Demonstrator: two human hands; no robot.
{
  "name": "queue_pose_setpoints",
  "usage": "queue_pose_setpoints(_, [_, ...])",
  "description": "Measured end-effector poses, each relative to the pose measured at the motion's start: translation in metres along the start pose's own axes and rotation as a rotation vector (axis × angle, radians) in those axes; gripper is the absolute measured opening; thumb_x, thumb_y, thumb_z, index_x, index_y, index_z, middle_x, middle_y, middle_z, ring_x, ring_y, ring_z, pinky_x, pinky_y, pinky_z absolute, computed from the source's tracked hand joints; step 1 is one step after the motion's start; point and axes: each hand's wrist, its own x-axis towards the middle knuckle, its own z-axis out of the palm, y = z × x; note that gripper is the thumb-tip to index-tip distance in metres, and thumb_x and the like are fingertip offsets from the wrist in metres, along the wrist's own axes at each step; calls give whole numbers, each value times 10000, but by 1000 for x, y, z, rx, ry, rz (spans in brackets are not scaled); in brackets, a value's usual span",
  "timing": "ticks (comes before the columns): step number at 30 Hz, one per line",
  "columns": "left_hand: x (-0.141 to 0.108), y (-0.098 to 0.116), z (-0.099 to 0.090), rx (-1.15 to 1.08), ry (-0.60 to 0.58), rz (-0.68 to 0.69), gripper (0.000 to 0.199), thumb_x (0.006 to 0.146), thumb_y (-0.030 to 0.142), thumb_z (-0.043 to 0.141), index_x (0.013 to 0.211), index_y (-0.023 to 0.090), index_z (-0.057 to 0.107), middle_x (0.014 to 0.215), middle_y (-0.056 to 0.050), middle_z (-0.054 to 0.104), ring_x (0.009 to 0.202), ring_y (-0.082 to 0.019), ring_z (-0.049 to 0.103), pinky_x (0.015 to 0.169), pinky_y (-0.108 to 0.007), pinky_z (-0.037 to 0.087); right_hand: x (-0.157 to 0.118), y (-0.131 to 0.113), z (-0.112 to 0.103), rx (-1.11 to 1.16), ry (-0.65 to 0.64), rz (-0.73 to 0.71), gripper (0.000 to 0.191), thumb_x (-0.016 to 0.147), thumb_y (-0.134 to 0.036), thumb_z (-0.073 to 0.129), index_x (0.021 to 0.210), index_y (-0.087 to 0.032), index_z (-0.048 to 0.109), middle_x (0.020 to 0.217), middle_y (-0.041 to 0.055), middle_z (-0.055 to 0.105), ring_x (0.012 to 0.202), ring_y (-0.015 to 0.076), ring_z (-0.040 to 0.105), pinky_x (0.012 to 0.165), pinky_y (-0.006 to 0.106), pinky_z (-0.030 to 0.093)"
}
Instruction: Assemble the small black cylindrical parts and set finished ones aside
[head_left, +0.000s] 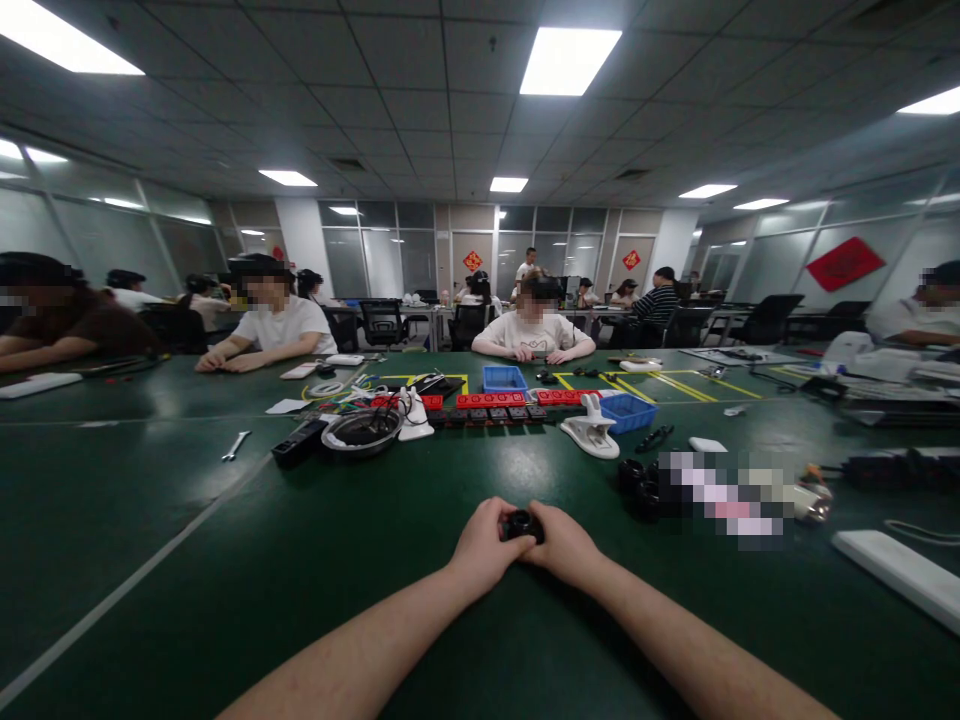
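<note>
A small round black part [521,523] with a hole in its top is held between both hands, low over the green table [360,610]. From the left, my left hand [486,547] wraps its fingers and thumb round it. On the other side my right hand [561,545] grips the same part, its fingers curled around the edge. The thumbs come close together at the near side. The underside of the part is hidden by the hands. More black round pieces [641,490] lie to the right, beside a blurred-out patch.
Beyond the hands are a metal bowl [362,433], a white clip stand [591,430], blue baskets [628,412] and red power strips [491,400]. A wrench [236,446] lies left; a white bar [900,575] lies right. Several people sit around the table.
</note>
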Motion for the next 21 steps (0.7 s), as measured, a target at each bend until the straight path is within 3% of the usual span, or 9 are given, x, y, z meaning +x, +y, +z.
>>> queue_pose_setpoints(3, [1,-1,2,14,12,-14,264,584,226,649,809,165,528,804,-8,501,719,-143,472,629,-236,371,-2,-6,5,-124,68,24,204,615,-283,573,750,-160,482,738,40,553,679,170,502,535,230,294])
queue_pose_setpoints(6, [2,-3,-1,-1,-29,8,269,581,225,651,815,166,532,805,-5,504,722,-142,475,632,-235,371,-4,-7,0,-104,36,-8,287,607,-347,592,802,-159,496,762,45,560,704,186,512,555,236,315])
queue_pose_setpoints(9, [3,-2,-6,-18,-94,53,294,581,234,654,843,168,539,818,-6,510,722,-143,474,631,-235,367,-5,-3,-12,70,-66,-118,377,585,-367,627,890,-171,520,824,36,571,753,187,517,607,240,352])
queue_pose_setpoints(12, [3,-1,-11,-37,-162,95,305,595,266,646,865,165,547,831,-12,517,724,-146,473,631,-237,364,-5,3,-23,299,-208,-228,355,621,-273,614,952,-174,536,866,19,573,771,167,519,652,242,380])
queue_pose_setpoints(16, [3,-2,-14,-48,-207,139,305,616,290,629,882,164,550,832,-14,522,733,-148,474,637,-238,363,-4,6,-28,379,-266,-285,271,622,-195,606,889,-160,578,809,-4,557,745,151,506,664,244,382])
queue_pose_setpoints(21, [3,-5,-13,-45,-206,146,315,613,285,636,889,164,549,835,-17,527,748,-153,476,648,-244,361,-4,8,-28,396,-293,-224,173,616,-186,599,784,-149,579,739,-18,524,681,130,480,623,228,375])
